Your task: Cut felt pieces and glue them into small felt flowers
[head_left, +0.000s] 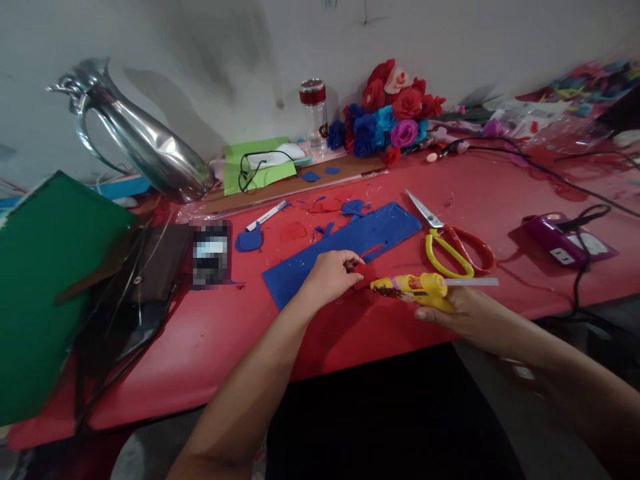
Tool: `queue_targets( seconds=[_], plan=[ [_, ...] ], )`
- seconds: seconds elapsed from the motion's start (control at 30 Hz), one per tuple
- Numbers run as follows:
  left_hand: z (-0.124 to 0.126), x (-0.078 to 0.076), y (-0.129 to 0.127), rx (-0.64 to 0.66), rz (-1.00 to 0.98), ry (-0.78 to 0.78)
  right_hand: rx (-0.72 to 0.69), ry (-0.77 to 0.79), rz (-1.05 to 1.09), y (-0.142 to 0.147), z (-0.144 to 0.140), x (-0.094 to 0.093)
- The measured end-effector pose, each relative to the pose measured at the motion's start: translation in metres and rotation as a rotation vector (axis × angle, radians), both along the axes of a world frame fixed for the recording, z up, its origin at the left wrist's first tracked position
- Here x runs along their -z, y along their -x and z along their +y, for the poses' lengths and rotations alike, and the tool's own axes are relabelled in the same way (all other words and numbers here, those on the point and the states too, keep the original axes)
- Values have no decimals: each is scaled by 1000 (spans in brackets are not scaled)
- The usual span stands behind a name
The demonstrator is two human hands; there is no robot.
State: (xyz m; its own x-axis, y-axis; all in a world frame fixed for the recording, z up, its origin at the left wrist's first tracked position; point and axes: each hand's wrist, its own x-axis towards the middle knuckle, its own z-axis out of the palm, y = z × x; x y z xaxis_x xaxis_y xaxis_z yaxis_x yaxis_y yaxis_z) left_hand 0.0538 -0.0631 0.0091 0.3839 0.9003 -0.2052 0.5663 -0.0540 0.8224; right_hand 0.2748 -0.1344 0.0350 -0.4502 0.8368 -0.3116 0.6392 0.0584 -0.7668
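My right hand [463, 313] is wrapped around a yellow hot glue gun [413, 285], with a pale glue stick [475, 282] jutting from its back end. The gun's nozzle points left at a small red piece of craft material [367, 273], pinched in the fingers of my left hand [330, 277]. Part of that piece is hidden by the fingers, and whether the nozzle touches it is unclear. Under and beyond my left hand lies a flat blue sheet [340, 243]. Scissors [443, 243] with yellow and red handles rest past the gun, blades pointing away.
Blue and red scraps [293, 231] and a white pen [266, 216] lie left of the sheet. Craft flowers [395, 110], a glass bottle [315, 123] and a metal jug [150, 140] line the wall. A corded purple box [563, 240] is at right; a green board [55, 287] at left.
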Motion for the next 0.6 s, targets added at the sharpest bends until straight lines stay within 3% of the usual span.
queue_targets(
  seconds=[0.6],
  plan=[
    [1,1,1,11,-25,6,91,-85,-8,-3,-2,-13]
  ],
)
